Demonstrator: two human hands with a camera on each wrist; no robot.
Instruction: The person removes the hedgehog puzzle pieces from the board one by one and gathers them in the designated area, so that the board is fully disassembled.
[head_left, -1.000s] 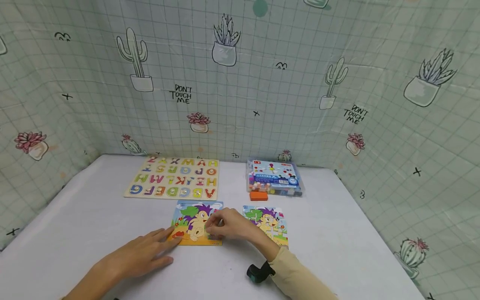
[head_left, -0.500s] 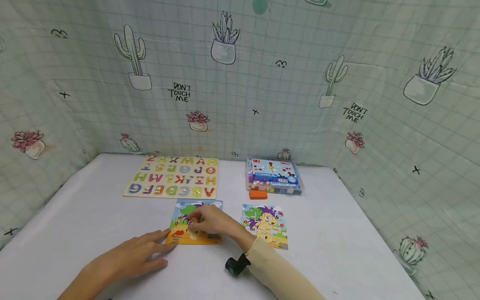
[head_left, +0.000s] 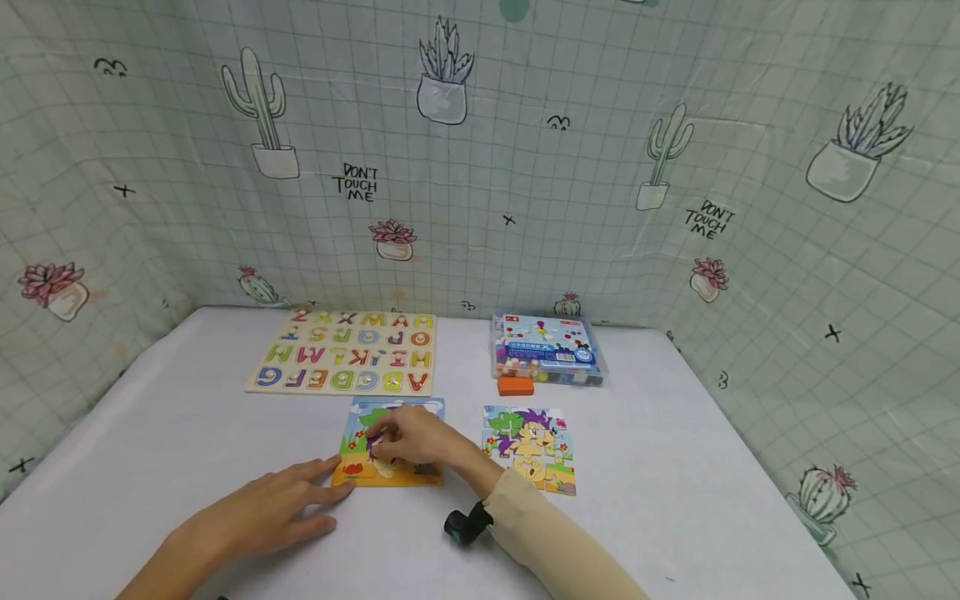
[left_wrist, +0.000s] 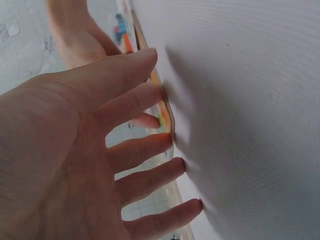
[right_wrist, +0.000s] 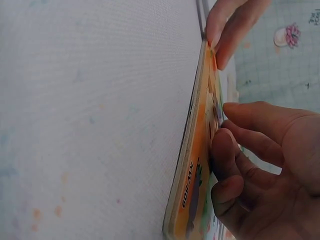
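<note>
A hedgehog picture puzzle board [head_left: 408, 481] lies on the table in the head view. My left hand [head_left: 277, 510] reaches its left edge with extended, spread fingers [left_wrist: 145, 150], the fingertips touching the rim. Over the middle of the board is my right hand [head_left: 414, 435], covering part of the picture. In the right wrist view the thumb and bent fingers of the right hand [right_wrist: 265, 165] come down to the board's face [right_wrist: 201, 135]. Whether a puzzle piece is between them cannot be made out. To the right lies a matching hedgehog puzzle [head_left: 534, 442] of several pieces, its lower left behind the sleeve.
Behind the board lies a wooden alphabet puzzle [head_left: 341, 354]. A clear plastic box [head_left: 551, 350] with a blue label stands at the back right, with an orange block [head_left: 516, 386] just in front. A black wrist camera [head_left: 467, 525] hangs by the right sleeve.
My right hand has moved left, from the board's right side to its middle, uncovering more of the right-hand puzzle. The left hand stays at the left edge, shifted only slightly.
</note>
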